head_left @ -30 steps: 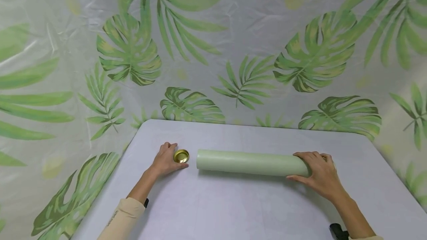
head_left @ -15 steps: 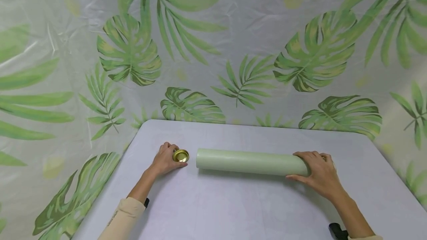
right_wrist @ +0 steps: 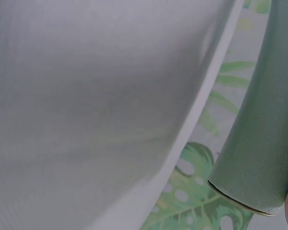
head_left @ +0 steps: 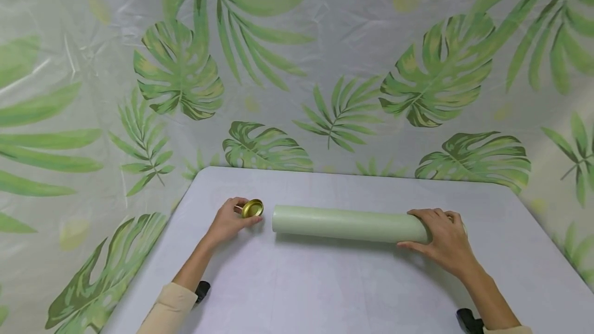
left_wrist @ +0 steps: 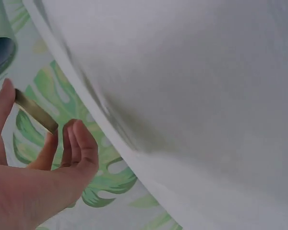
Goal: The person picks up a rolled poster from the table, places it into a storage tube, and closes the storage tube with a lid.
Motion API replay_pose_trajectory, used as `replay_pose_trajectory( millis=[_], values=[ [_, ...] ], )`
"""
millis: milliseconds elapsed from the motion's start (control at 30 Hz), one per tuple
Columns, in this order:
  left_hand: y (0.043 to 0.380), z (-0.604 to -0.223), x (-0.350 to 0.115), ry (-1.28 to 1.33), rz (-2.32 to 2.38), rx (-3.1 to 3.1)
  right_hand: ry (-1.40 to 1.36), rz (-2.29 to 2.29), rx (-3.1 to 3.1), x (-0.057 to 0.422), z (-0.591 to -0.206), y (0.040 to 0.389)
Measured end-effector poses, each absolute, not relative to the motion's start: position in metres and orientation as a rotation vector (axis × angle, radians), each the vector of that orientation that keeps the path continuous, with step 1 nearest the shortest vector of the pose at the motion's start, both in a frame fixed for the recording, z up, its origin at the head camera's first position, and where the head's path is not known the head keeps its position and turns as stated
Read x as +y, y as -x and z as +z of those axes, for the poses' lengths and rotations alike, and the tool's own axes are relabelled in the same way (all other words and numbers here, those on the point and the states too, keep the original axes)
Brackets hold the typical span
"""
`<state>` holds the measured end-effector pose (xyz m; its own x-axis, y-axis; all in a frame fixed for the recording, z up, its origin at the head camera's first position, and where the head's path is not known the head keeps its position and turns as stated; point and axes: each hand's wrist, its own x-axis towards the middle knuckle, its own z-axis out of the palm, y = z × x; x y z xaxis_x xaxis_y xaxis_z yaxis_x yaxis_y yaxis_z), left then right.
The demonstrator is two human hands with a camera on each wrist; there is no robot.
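My left hand (head_left: 227, 223) pinches a round gold metal cap (head_left: 253, 209) by its rim between thumb and finger. The cap is tilted, its hollow inside turned up in the head view; edge-on, the cap (left_wrist: 36, 112) also shows in the left wrist view. A long pale green tube (head_left: 343, 224) lies crosswise to the right of it, a small gap away. In the left wrist view the tube's near end is open and hollow. My right hand (head_left: 443, 241) grips the tube around its right end. A thin gold rim shows at that end in the right wrist view.
The white table (head_left: 315, 287) runs under both arms, with rounded back corners. Behind it hangs a leaf-patterned sheet (head_left: 343, 40). A dark wrist device (head_left: 469, 321) sits on the right wrist, and another (head_left: 202, 291) on the left.
My left hand has pinched the gold cap, raised it slightly and tipped it up on edge. My right hand and the tube have stayed nearly still.
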<state>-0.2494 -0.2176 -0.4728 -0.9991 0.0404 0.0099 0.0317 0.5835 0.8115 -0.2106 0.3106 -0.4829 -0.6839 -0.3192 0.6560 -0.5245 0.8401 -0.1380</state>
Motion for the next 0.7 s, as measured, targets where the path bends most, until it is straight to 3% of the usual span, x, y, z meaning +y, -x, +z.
replay_pose_trajectory(
  millis=[433, 700],
  values=[
    [0.241, -0.466, -0.213, -0.124, 2.003, 2.255, -0.598, 0.448, -2.379, 0.307, -0.480, 0.212],
    [0.237, -0.469, -0.209, -0.262, 2.079, 2.142, -0.578, 0.468, -2.397, 0.306, -0.477, 0.213]
  ],
)
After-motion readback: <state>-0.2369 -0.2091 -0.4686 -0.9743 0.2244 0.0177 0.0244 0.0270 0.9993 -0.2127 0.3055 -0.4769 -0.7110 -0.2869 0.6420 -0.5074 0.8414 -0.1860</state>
